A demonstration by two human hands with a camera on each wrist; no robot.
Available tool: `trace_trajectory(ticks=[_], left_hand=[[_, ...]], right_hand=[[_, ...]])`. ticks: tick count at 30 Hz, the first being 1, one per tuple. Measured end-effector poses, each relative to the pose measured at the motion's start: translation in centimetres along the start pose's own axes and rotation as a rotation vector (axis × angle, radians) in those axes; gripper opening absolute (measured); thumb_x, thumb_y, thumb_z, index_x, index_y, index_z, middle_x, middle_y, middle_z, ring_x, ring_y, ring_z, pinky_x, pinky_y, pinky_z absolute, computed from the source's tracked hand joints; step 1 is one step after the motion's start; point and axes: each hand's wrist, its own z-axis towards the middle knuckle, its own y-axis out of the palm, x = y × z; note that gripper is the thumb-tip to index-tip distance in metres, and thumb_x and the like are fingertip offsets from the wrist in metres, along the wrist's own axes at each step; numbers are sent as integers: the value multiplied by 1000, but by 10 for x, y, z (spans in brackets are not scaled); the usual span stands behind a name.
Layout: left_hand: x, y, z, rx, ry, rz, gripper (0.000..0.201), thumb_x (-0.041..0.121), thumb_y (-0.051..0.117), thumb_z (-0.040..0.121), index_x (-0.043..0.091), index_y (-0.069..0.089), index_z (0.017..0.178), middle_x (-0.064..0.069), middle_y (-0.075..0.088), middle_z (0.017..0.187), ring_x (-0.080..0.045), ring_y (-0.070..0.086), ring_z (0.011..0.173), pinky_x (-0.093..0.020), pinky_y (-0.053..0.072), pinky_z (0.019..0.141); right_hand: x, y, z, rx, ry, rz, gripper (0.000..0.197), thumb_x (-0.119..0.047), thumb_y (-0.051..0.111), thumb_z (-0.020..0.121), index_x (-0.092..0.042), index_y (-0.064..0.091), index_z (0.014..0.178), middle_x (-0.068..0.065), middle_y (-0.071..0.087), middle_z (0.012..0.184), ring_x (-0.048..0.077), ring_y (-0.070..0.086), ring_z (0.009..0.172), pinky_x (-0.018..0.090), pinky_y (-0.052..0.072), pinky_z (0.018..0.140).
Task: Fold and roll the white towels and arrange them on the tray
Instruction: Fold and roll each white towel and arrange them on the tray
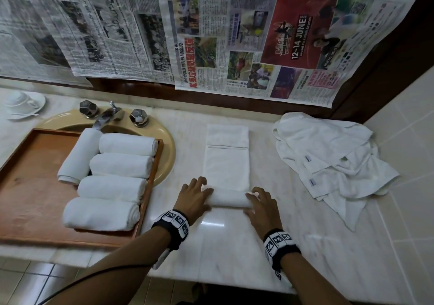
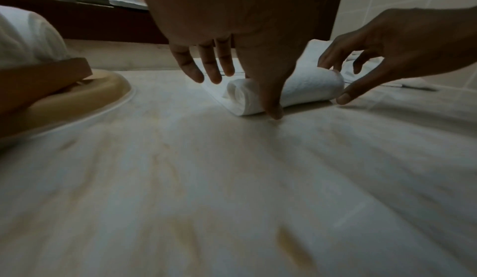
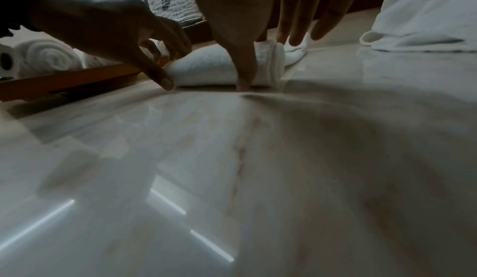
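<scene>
A long folded white towel (image 1: 226, 159) lies on the marble counter, its near end rolled into a short roll (image 1: 231, 198). My left hand (image 1: 199, 194) grips the roll's left end, thumb in front and fingers over the top (image 2: 242, 95). My right hand (image 1: 258, 199) grips the right end the same way (image 3: 271, 63). The wooden tray (image 1: 30, 187) sits to the left, half over the sink. Several rolled white towels (image 1: 112, 187) lie on it, one of them crosswise at the back.
A heap of unfolded white towels (image 1: 328, 156) lies at the right near the tiled wall. The beige sink (image 1: 165, 156) with its faucet (image 1: 108, 114) is behind the tray. A cup and saucer (image 1: 21, 102) stand far left. Newspaper covers the wall behind.
</scene>
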Motion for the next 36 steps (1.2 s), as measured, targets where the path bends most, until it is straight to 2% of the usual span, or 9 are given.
trace_trajectory(ticks=[3, 7, 10, 17, 20, 24, 28, 30, 36], left_hand=[[3, -5, 11, -26, 9, -40, 44, 29, 78, 74, 14, 65, 114, -6, 52, 120, -29, 50, 107, -38, 42, 82], [-3, -6, 14, -81, -1, -143, 42, 31, 66, 86, 14, 60, 123, -5, 51, 124, -27, 47, 112, -35, 39, 89], [-6, -7, 16, -133, -50, -298, 41, 26, 62, 90, 12, 56, 128, -8, 53, 125, -27, 48, 116, -35, 39, 97], [-5, -15, 31, -97, -252, -543, 32, 20, 57, 94, 18, 43, 123, -12, 65, 98, -27, 57, 85, -32, 41, 73], [-3, -18, 39, -58, -310, -579, 32, 21, 57, 95, 17, 40, 122, -13, 63, 94, -27, 56, 83, -32, 42, 75], [-1, -12, 40, 54, -292, -606, 32, 18, 58, 93, 28, 43, 120, -6, 56, 110, -20, 55, 102, -37, 45, 89], [-1, -1, 37, 184, -280, -515, 15, 20, 63, 93, 25, 66, 107, 1, 54, 112, -20, 60, 96, -31, 44, 79], [0, 4, 33, 259, -272, -526, 13, 20, 63, 94, 19, 72, 105, 2, 56, 111, -20, 64, 93, -29, 48, 80], [-4, 14, 16, 105, -201, -380, 59, 48, 69, 84, 27, 52, 137, 5, 42, 133, -16, 55, 105, -34, 50, 86]], right_hand=[[4, -2, 17, -39, 13, 19, 49, -10, 88, 57, -18, 67, 101, -4, 58, 110, 23, 56, 96, 34, 43, 73], [13, -8, 30, -180, 21, -6, 39, -32, 73, 82, -21, 63, 119, -10, 57, 120, 18, 50, 109, 26, 26, 82], [17, -11, 39, -321, 103, 30, 38, -38, 61, 91, -25, 59, 126, -11, 57, 127, 17, 47, 115, 28, 28, 88], [24, -9, 59, -241, 339, 322, 24, -34, 63, 91, -24, 54, 111, 1, 66, 106, 23, 62, 99, 34, 47, 87], [20, -4, 65, -148, 394, 357, 17, -30, 64, 91, -24, 53, 102, -1, 64, 101, 23, 60, 94, 35, 48, 82], [16, -1, 63, 42, 315, 412, 11, -20, 68, 89, -21, 58, 85, -5, 57, 89, 14, 55, 83, 28, 40, 70], [19, -1, 55, 131, 195, 515, 10, -15, 70, 88, -19, 64, 81, -8, 62, 85, 0, 58, 78, 20, 41, 72], [20, -2, 50, 132, 124, 523, 6, -18, 73, 86, -15, 67, 87, -7, 64, 92, 5, 61, 84, 19, 44, 77], [34, 4, 47, -34, -30, 347, 46, -4, 81, 73, -9, 65, 116, -2, 51, 124, 15, 59, 102, 4, 35, 90]])
